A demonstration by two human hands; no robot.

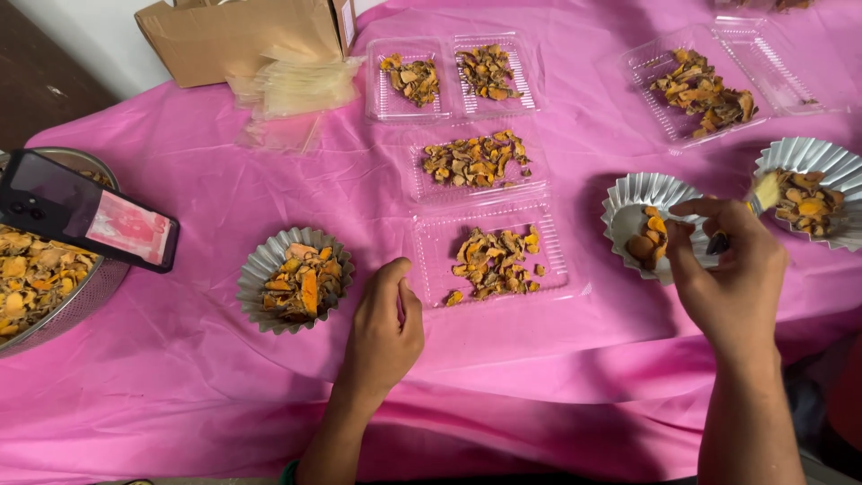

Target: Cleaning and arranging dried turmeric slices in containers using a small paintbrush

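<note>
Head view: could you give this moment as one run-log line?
left hand: resting on pink tablecloth, empty | right hand: holds brush over tilted foil cup of orange dried slices

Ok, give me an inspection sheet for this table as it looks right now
Surface: pink tablecloth, wrinkled.
Job's things: fluted foil cup holding a few orange dried slices; small brush.
Clutter: clear clamshell trays of slices, second foil cup, third foil cup, metal bowl, phone, cardboard box, stack of plastic bags.
Grippers: right hand holds the brush by the cup; left hand rests on the cloth.
Cables: nothing seen.
Surroundings: white wall.
</note>
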